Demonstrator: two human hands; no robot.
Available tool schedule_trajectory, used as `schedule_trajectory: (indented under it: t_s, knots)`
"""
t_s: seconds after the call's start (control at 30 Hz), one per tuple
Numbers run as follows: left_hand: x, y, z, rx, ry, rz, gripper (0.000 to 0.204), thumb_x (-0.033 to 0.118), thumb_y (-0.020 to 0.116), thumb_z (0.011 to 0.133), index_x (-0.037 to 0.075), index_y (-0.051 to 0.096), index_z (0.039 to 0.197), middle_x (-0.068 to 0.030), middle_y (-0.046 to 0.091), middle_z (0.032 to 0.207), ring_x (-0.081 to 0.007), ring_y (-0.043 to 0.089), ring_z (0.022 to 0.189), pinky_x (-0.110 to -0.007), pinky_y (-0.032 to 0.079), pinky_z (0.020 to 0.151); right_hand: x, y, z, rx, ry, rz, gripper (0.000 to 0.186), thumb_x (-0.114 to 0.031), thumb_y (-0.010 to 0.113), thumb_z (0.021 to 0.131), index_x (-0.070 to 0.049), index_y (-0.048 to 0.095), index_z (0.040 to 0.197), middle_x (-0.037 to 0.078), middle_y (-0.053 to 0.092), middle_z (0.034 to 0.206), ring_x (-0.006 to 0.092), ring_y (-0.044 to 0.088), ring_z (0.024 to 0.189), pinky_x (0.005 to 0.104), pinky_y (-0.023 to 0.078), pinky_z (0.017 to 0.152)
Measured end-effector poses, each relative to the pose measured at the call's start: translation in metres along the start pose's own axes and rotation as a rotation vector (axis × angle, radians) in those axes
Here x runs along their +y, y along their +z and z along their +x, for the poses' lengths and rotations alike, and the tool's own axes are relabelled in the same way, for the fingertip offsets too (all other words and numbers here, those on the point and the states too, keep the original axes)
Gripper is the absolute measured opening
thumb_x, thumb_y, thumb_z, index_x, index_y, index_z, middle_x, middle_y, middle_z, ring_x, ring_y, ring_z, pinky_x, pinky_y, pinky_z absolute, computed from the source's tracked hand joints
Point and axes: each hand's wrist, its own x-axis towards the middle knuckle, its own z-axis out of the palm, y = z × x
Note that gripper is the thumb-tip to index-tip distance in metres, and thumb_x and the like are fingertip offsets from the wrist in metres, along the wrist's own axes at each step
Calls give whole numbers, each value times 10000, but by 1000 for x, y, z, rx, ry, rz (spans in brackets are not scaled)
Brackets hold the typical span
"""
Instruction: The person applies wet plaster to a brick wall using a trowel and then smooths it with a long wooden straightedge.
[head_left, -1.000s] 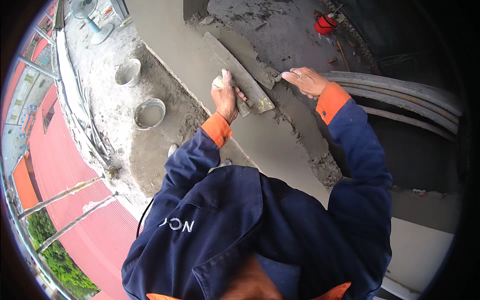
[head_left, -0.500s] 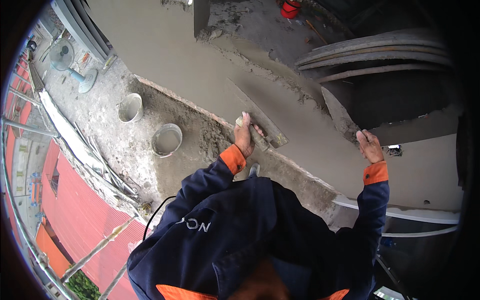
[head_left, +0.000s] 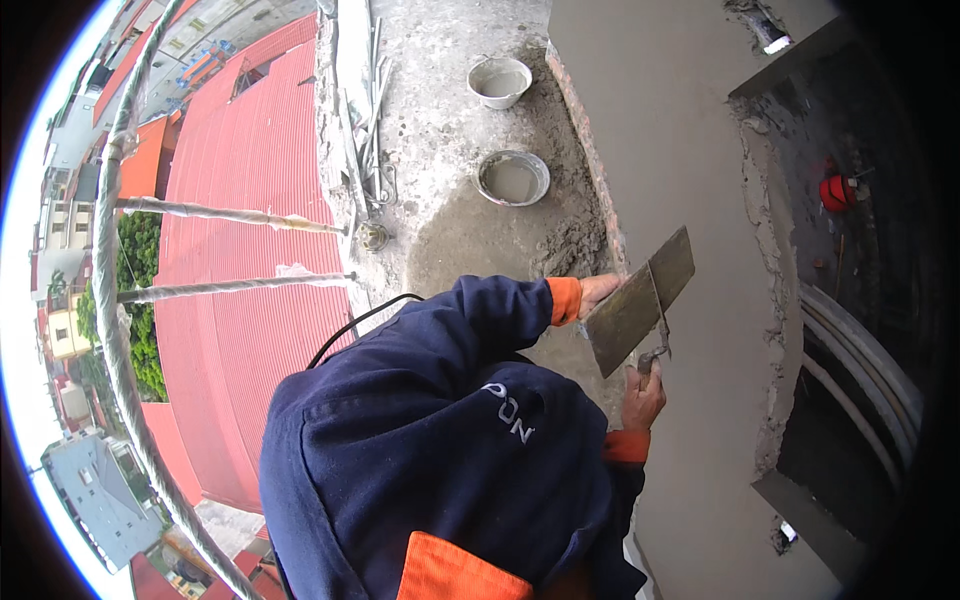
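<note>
My left hand (head_left: 597,291) is closed on a long rectangular plastering float (head_left: 622,325). The float lies tilted across it and hides most of the fingers and the handle. My right hand (head_left: 643,398) grips the handle of a trowel (head_left: 659,349) with a bent metal neck. The trowel's blade shows nearly edge-on as a thin line against the float's grey face. Both tools are close together, over the near side of a wall with smooth wet grey plaster (head_left: 680,180).
Two buckets of grey mix, one farther (head_left: 499,80) and one nearer (head_left: 513,180), stand on the stained concrete floor (head_left: 440,150). Wrapped scaffold poles (head_left: 235,290) and a red corrugated roof (head_left: 240,180) lie left. Beyond the wall are curved boards (head_left: 860,345) and a red container (head_left: 838,193).
My view and body have turned left. The float has left the plastered surface, and the trowel has come from the far right to meet it. Both hands keep their tools.
</note>
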Motion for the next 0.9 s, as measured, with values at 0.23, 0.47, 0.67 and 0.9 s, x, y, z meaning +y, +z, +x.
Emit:
schedule_trajectory:
  t_s: [0.23, 0.47, 0.67, 0.9]
  knots:
    - [-45, -72, -19, 497, 315, 318, 311, 360, 616, 869, 81, 496, 799, -48, 504, 569, -189, 491, 434, -355, 423, 401, 86, 58, 12, -277, 447, -188, 512, -338, 697, 739, -61, 558, 1147, 198, 645, 974, 387, 607, 906, 442, 479, 776]
    - [-49, -108, 54, 437, 388, 2022, 548, 542, 475, 882, 11, 600, 829, -73, 583, 602, -166, 574, 586, -341, 475, 523, 55, 86, -87, 152, 885, 619, 359, -223, 704, 749, -6, 568, 1000, 167, 635, 783, 285, 628, 685, 392, 504, 591]
    - [-151, -89, 104, 98, -96, 1878, 775, 631, 270, 910, -46, 593, 1105, -198, 646, 944, -320, 604, 884, -387, 462, 788, 18, 75, -129, 849, 1353, 1171, 478, -196, 772, 719, -8, 529, 1086, 108, 628, 799, 201, 619, 666, 333, 507, 550]
    - [-331, -10, 109, -325, -38, 2050, 740, 594, 264, 931, -48, 605, 1073, -217, 618, 1047, -324, 571, 1008, -376, 418, 884, 47, 5, -238, 1149, 1533, 984, 626, -301, 826, 627, 12, 551, 1094, 167, 634, 969, 253, 632, 855, 358, 507, 726]
